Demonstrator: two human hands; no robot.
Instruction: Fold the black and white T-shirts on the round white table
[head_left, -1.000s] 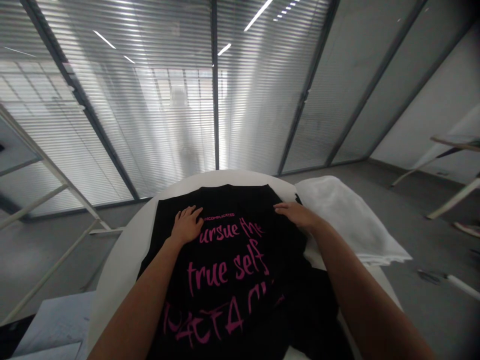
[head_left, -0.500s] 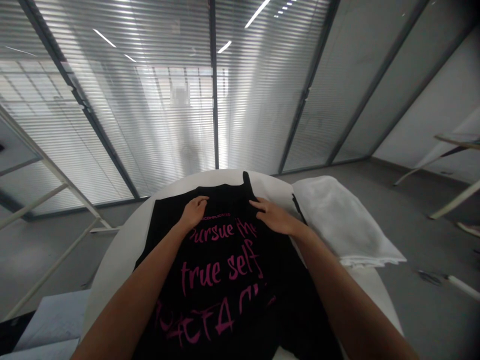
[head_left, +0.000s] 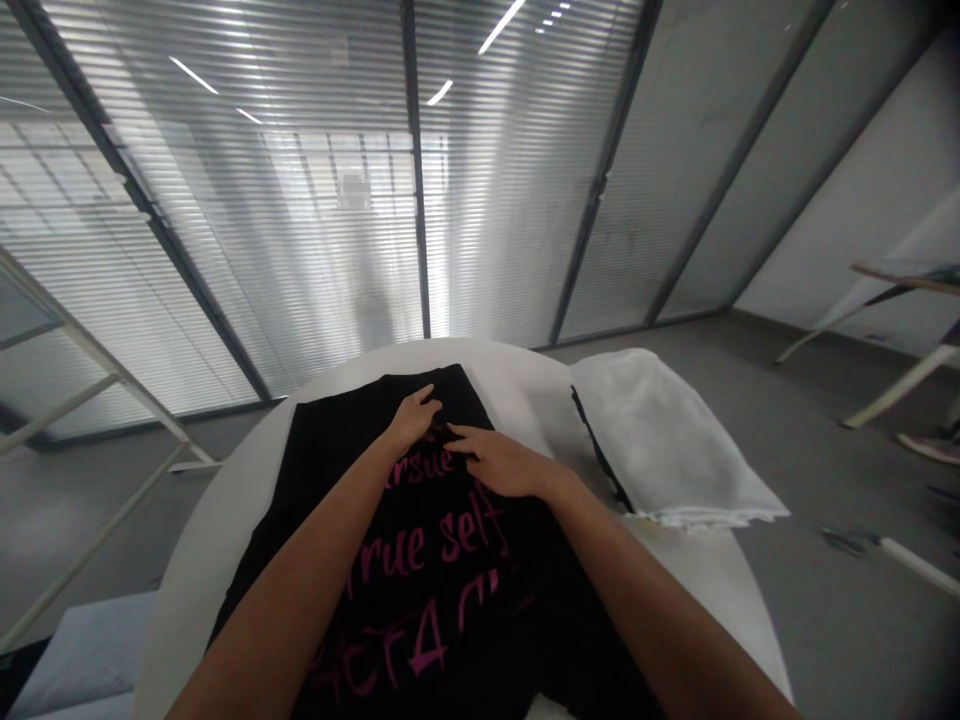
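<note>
A black shirt (head_left: 337,470) with pink lettering lies spread over a round white table (head_left: 225,520), its lower part running toward me. My left hand (head_left: 415,418) rests on the shirt near its far edge, fingers extended and apart. Close beside it on the right, my right hand (head_left: 499,460) lies over the print with its fingers stretched out. Neither hand grips the cloth visibly. Both forearms cross the shirt and hide parts of the words.
To the right on the table sits a folded white cloth (head_left: 667,440) with a dark strip along its left edge. A pale metal frame (head_left: 112,350) stands at the left, and papers (head_left: 82,650) lie low left. A glass partition with blinds (head_left: 495,200) rises behind the table.
My hands have come closer together, the right one moving left across the print. The shirt's far right corner, which stuck up in a narrow strip, now lies flatter.
</note>
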